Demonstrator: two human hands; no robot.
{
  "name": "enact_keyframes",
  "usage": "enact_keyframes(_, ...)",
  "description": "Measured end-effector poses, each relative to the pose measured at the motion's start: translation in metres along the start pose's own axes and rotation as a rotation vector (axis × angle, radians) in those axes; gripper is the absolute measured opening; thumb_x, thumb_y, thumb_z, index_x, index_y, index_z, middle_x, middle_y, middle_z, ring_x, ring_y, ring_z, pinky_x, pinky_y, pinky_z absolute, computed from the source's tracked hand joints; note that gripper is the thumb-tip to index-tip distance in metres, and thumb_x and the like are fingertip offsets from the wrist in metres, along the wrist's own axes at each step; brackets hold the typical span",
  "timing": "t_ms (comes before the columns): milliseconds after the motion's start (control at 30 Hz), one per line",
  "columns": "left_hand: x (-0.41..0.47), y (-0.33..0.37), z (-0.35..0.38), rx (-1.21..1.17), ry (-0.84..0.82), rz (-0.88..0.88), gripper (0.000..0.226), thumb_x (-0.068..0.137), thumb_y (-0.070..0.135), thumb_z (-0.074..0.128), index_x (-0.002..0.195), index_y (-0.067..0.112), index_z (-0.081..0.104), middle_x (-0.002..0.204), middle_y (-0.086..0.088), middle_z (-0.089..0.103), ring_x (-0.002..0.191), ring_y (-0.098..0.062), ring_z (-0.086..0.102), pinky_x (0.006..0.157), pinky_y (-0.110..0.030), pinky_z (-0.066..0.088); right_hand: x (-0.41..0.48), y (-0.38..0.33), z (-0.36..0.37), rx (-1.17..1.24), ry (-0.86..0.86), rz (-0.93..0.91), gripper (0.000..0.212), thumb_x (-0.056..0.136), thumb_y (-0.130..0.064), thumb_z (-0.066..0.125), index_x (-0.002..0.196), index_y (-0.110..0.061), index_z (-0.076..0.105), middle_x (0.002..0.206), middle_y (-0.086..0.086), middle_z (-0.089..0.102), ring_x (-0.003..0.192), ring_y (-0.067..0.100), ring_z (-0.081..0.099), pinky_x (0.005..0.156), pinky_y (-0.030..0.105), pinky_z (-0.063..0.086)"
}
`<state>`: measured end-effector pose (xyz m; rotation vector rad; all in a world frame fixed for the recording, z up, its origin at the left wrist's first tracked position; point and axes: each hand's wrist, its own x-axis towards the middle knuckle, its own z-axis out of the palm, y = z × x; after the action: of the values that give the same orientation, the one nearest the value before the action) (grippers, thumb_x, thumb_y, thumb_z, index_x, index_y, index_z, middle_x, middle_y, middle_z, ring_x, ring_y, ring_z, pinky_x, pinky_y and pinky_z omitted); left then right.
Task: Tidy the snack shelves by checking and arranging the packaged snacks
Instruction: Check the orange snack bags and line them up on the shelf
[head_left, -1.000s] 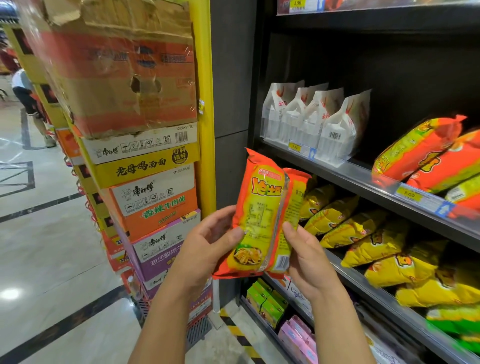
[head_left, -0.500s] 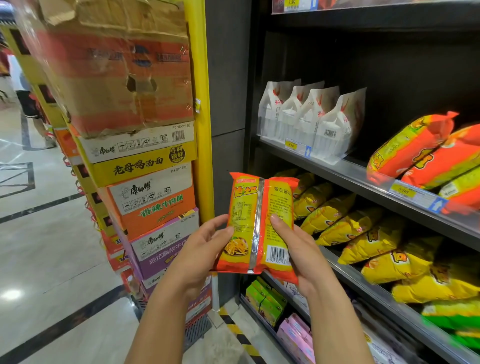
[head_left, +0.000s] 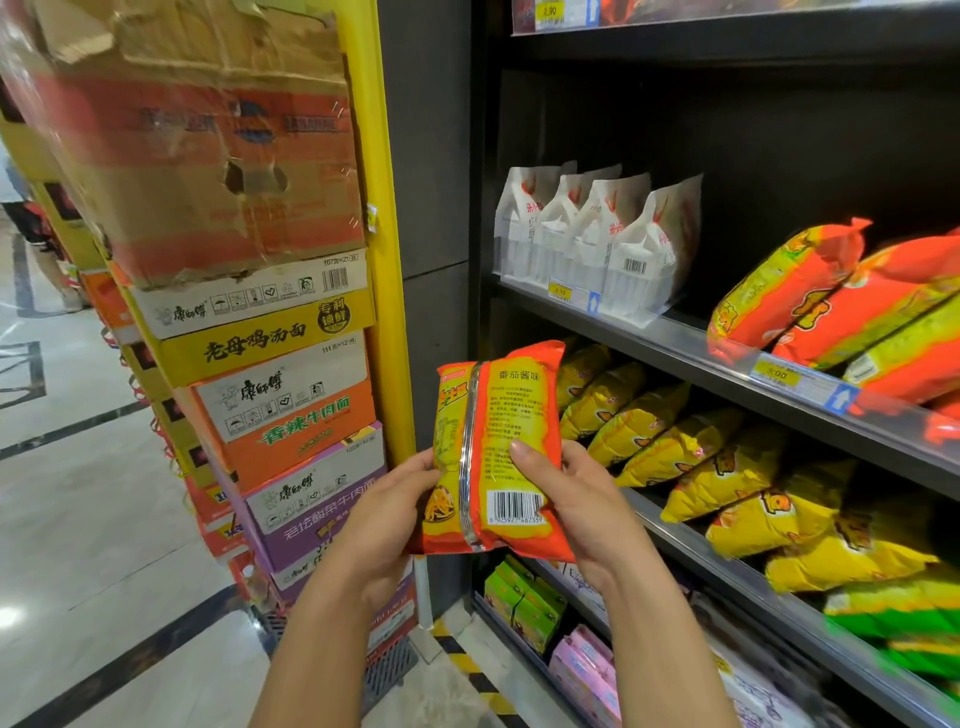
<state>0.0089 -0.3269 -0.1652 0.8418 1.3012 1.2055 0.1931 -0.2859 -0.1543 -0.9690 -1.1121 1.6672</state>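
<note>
so the orange snack pack (head_left: 501, 452) is held up in front of the shelves, standing on end, long axis pretty much vertical, back face toward the person. both hands have it. left hand (head_left: 384, 525) has its thumb on the left edge and fingers tucked behind. right hand (head_left: 582, 499) has the thumb flat on the printed panel and fingers curled round the right side. so each grip is closed on the pack, not loose.

the bit that matters imo: the shelving is all off to the right, so the right hand is the nearer one. the row of yellow packs (head_left: 675, 447) sits just behind and right of it. the ones that look like its match, the orange packs (head_left: 779, 291), lie on the upper shelf (head_left: 675, 356), up and right, well apart.

pack itself: puffy, orange border, yellow panel, silver seam down the middle, barcode low on the right.
</note>
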Motion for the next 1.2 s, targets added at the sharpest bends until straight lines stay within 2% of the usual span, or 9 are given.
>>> enact_keyframes(167, 0.003, 0.003, 0.003, -0.088, -0.009, 0.025, 0.036, 0.101, 0.044, 0.061, 0.129, 0.023, 0.069, 0.115, -0.008, 0.080, 0.105, -0.030, 0.078, 0.103, -0.054, 0.056, 0.003, 0.002, -0.009, -0.068, 0.011, -0.015, 0.038, 0.097, -0.033, 0.070, 0.131, -0.017, 0.064, 0.114, 0.005, 0.080, 0.104, 0.027, 0.078, 0.094, 0.048, 0.061)
enact_keyframes(267, 0.006, 0.005, 0.000, -0.104, -0.044, 0.071, 0.046, 0.088, 0.040, 0.073, 0.132, 0.027, 0.066, 0.122, -0.005, 0.078, 0.111, -0.030, 0.076, 0.103, -0.056, 0.056, 0.003, 0.001, -0.015, -0.110, -0.041, -0.015, 0.032, 0.102, -0.027, 0.063, 0.131, -0.014, 0.064, 0.116, 0.008, 0.079, 0.106, 0.028, 0.077, 0.091, 0.043, 0.062)
enact_keyframes(467, 0.010, 0.014, 0.004, -0.086, -0.065, 0.153, 0.045, 0.086, 0.030, 0.075, 0.129, 0.024, 0.071, 0.122, -0.005, 0.078, 0.109, -0.028, 0.077, 0.094, -0.052, 0.061, 0.009, -0.005, -0.023, -0.180, -0.079, -0.075, 0.035, 0.105, -0.022, 0.058, 0.139, -0.015, 0.059, 0.127, 0.006, 0.076, 0.116, 0.027, 0.074, 0.098, 0.044, 0.060)
enact_keyframes(633, 0.019, 0.025, 0.014, -0.092, -0.076, 0.178, 0.042, 0.083, 0.028, 0.075, 0.125, 0.023, 0.072, 0.116, -0.005, 0.080, 0.105, -0.028, 0.078, 0.088, -0.048, 0.063, 0.018, -0.015, -0.035, -0.190, -0.075, -0.096, 0.043, 0.102, -0.030, 0.063, 0.142, -0.017, 0.059, 0.133, 0.006, 0.073, 0.123, 0.029, 0.070, 0.109, 0.056, 0.052)
enact_keyframes(733, 0.029, 0.034, 0.026, -0.080, -0.081, 0.181, 0.041, 0.085, 0.028, 0.075, 0.125, 0.025, 0.072, 0.117, -0.006, 0.080, 0.106, -0.031, 0.078, 0.094, -0.055, 0.060, 0.025, -0.030, -0.044, -0.213, -0.078, -0.115, 0.040, 0.102, -0.031, 0.064, 0.140, -0.016, 0.060, 0.130, 0.005, 0.074, 0.120, 0.028, 0.071, 0.101, 0.047, 0.057)
enact_keyframes(833, 0.041, 0.052, 0.045, -0.070, -0.073, 0.222, 0.040, 0.083, 0.029, 0.075, 0.123, 0.026, 0.073, 0.115, -0.005, 0.080, 0.104, -0.029, 0.078, 0.092, -0.052, 0.061, 0.030, -0.057, -0.057, -0.268, -0.049, -0.153, 0.034, 0.102, -0.029, 0.060, 0.134, -0.017, 0.063, 0.120, 0.001, 0.078, 0.111, 0.018, 0.075, 0.086, 0.024, 0.059)
enact_keyframes(967, 0.061, 0.084, 0.079, -0.048, -0.111, 0.311, 0.032, 0.092, 0.023, 0.072, 0.124, 0.026, 0.072, 0.112, -0.001, 0.081, 0.100, -0.024, 0.079, 0.074, -0.038, 0.066, 0.039, -0.111, -0.082, -0.459, 0.057, -0.273, 0.030, 0.102, -0.032, 0.062, 0.131, -0.024, 0.065, 0.111, -0.010, 0.080, 0.106, 0.006, 0.074, 0.081, 0.016, 0.056)
enact_keyframes(1067, 0.077, 0.108, 0.111, -0.025, -0.133, 0.383, 0.034, 0.091, 0.023, 0.074, 0.125, 0.026, 0.072, 0.113, -0.001, 0.081, 0.102, -0.024, 0.079, 0.082, -0.044, 0.065, 0.043, -0.156, -0.107, -0.666, 0.187, -0.429, 0.035, 0.096, -0.033, 0.072, 0.129, -0.023, 0.067, 0.115, -0.010, 0.076, 0.110, 0.005, 0.071, 0.089, 0.018, 0.056)
enact_keyframes(1200, 0.098, 0.134, 0.153, -0.022, -0.131, 0.458, 0.031, 0.089, 0.023, 0.077, 0.121, 0.026, 0.074, 0.111, 0.002, 0.081, 0.100, -0.020, 0.079, 0.083, -0.041, 0.063, 0.044, -0.206, -0.143, -1.206, 0.389, -0.682, 0.050, 0.089, -0.054, 0.071, 0.131, -0.028, 0.066, 0.120, -0.013, 0.070, 0.110, 0.005, 0.065, 0.096, 0.028, 0.054)
